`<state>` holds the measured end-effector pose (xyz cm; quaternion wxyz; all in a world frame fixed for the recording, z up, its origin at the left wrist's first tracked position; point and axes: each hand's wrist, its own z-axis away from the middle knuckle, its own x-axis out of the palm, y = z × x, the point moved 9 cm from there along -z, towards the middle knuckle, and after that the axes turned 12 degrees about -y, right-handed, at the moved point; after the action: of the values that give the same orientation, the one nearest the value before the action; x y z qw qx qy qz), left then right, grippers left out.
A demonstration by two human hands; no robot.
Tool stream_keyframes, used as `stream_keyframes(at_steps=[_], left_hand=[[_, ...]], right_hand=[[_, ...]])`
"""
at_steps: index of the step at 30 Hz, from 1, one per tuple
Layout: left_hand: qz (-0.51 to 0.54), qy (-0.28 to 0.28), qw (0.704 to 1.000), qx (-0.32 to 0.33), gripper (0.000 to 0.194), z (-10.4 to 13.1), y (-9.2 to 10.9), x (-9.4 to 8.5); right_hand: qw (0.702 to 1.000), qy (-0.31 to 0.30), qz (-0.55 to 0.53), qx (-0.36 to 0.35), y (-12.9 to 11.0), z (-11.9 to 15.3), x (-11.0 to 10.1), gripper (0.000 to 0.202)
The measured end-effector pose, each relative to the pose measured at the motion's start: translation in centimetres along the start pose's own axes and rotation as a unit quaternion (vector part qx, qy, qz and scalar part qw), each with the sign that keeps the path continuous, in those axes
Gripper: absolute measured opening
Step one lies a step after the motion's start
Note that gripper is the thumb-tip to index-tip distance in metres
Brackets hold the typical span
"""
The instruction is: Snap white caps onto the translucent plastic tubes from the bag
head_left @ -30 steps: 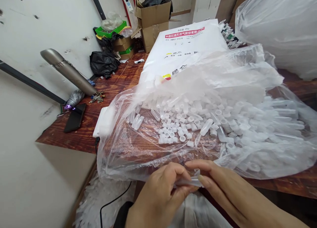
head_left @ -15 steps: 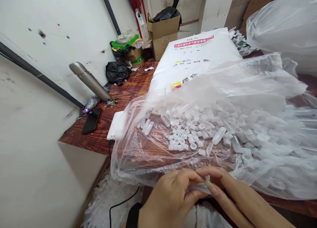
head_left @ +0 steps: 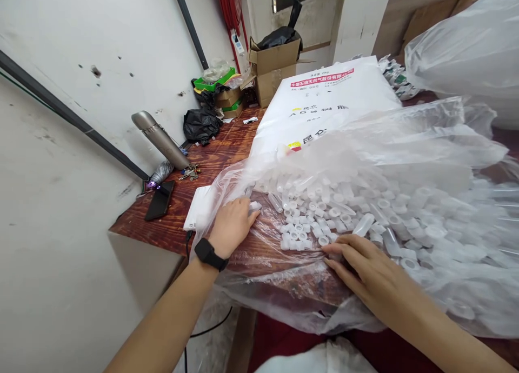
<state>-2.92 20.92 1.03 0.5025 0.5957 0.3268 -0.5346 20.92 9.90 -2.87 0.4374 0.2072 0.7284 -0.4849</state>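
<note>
Reaching by white rings (head_left: 295, 235), ctr frame: L grip (head_left: 232, 225), R grip (head_left: 365, 265) both curled, hold/gap unclear; prob. needs pinch next.

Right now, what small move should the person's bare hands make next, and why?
Perhaps the right hand should pinch a small, white plastic ring: it sits close by, while the left hand is farther off, near an elongated, translucent plastic piece.

Both hands are well apart, backs facing up. The left forearm (head_left: 168, 316) slants from the near left, with the left hand (head_left: 232, 226) sitting farther out, kinda curled, thumb (head_left: 253, 218) poking right. Right forearm (head_left: 441, 330) slants from near right, right hand (head_left: 371, 262) loosely bent, fingertips aimed left.
</note>
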Motion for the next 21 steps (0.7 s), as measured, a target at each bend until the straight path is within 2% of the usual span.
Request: stream_keyframes(at_steps=[5, 7, 9, 10, 13, 14, 16, 18, 19, 21], left_hand=[[0.042, -0.015, 0.999, 0.022, 0.004, 1.7, 2.3, -0.2], [0.067, -0.019, 0.997, 0.025, 0.012, 3.0, 3.4, -0.1], [0.162, -0.050, 0.985, 0.023, 0.020, 4.4, 4.4, 0.7], [0.241, -0.080, 0.967, 0.022, 0.024, 5.0, 4.9, 1.5], [0.459, -0.175, 0.871, 0.023, 0.030, 7.0, 7.0, 4.1], [0.486, -0.191, 0.853, 0.024, 0.031, 7.5, 7.6, 4.5], [0.490, -0.200, 0.848, 0.026, 0.031, 8.3, 8.5, 4.8], [0.499, -0.208, 0.841, 0.031, 0.030, 8.8, 9.2, 5.0], [0.525, -0.213, 0.823, 0.033, 0.030, 8.9, 9.6, 5.2], [0.617, -0.219, 0.756, 0.024, 0.032, 9.0, 10.2, 5.6]], right_hand=[[0.999, 0.002, -0.040, 0.021, 0.7, 0.5, -0.9, 0.033], [0.990, 0.009, -0.132, 0.051, 1.0, 0.8, -1.3, 0.028], [0.962, 0.025, -0.259, 0.086, 1.3, 1.0, -1.4, 0.027], [0.943, 0.036, -0.315, 0.102, 1.4, 1.1, -1.4, 0.028], [0.887, 0.062, -0.432, 0.151, 1.1, 1.6, -1.0, 0.033], [0.873, 0.061, -0.456, 0.164, 0.9, 1.7, -0.8, 0.034], [0.855, 0.050, -0.489, 0.165, 0.3, 1.9, -0.7, 0.031], [0.863, 0.037, -0.490, 0.118, -0.9, 1.9, -1.3, 0.025], [0.876, 0.039, -0.472, 0.091, -1.4, 1.9, -1.9, 0.022], [0.909, 0.056, -0.409, 0.055, -2.0, 2.3, -3.1, 0.017]])
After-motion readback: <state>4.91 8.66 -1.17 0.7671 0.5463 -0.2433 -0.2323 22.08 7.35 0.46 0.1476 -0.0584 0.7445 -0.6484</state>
